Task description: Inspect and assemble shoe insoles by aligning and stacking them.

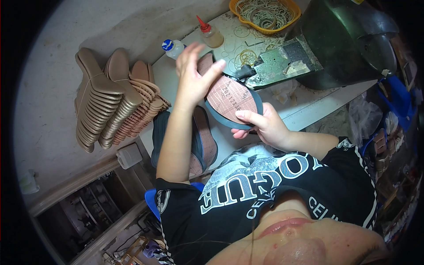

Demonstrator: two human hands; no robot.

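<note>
A shoe sole [230,92] with a reddish-brown woven-patterned face and a dark blue-grey rim is tilted up over the table. My right hand [267,126] grips its wide near end, thumb on the patterned face and fingers curled beneath. At the narrow far end is my left hand [193,75], its fingers stretched apart and slightly blurred, with the thumb across the sole. The sole's far right edge lies close to the black tip [245,72] of a green metal machine [282,62]; contact cannot be made out. More dark-rimmed soles [205,137] lie beside my left forearm.
Tied stacks of bronze soles [95,106] and pinkish-brown soles [143,101] stand at the left. Behind are a blue-capped bottle [173,47], a red-nozzled bottle [212,36] and an orange basket [265,30] of rubber bands. Loose bands and a hex key [254,43] lie on the table [309,106].
</note>
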